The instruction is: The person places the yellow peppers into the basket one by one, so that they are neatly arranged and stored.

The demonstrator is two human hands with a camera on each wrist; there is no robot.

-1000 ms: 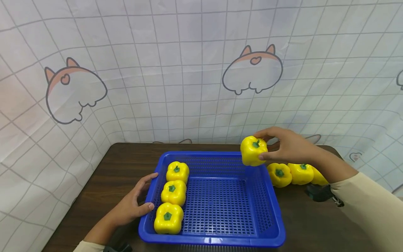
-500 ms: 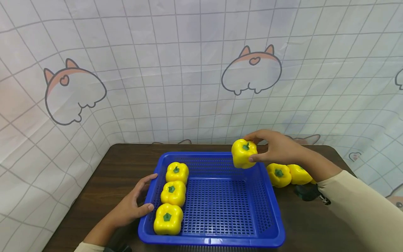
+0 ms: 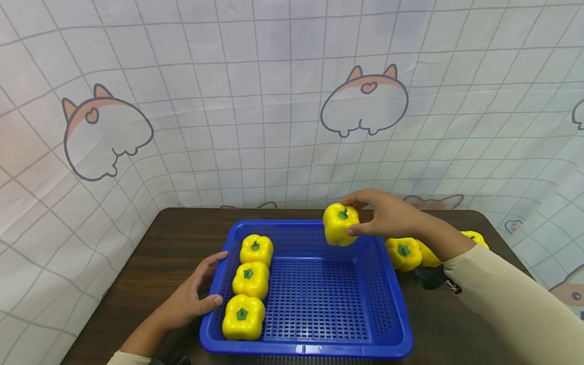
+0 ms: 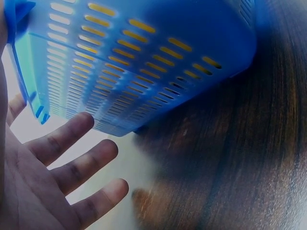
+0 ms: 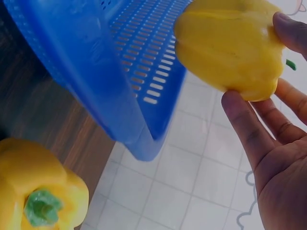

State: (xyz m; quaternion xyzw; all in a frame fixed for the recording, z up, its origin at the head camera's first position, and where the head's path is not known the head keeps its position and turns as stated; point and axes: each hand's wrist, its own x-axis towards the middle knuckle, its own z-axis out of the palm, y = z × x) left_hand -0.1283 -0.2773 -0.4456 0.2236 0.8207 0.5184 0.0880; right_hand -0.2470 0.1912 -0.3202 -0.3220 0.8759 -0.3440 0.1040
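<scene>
A yellow bell pepper [image 3: 338, 226] with a green stem is pinched between the thumb and fingers of my right hand [image 3: 388, 215]. It hangs over the far right part of the blue plastic basket [image 3: 304, 348]. In the right wrist view the held pepper [image 5: 230, 48] is clear of the basket wall [image 5: 96, 72]. My left hand [image 3: 189, 299] rests against the basket's left rim, thumb and fingertips touching it. From the left wrist view, that hand's fingers [image 4: 91, 160] are spread and fairly straight beside the slotted wall. Along the basket's left side lie three yellow peppers [image 3: 252, 280] in a row.
More yellow peppers [image 3: 404, 254] stand on the dark wooden table [image 3: 173, 238] just right of the basket, partly hidden by the right forearm. A white grid-patterned cloth [image 3: 292, 111] with cartoon drawings hangs behind the table.
My right hand has carried the pepper left and slightly down, from the basket's far right corner further over its inside. The left hand and the three peppers have stayed put.
</scene>
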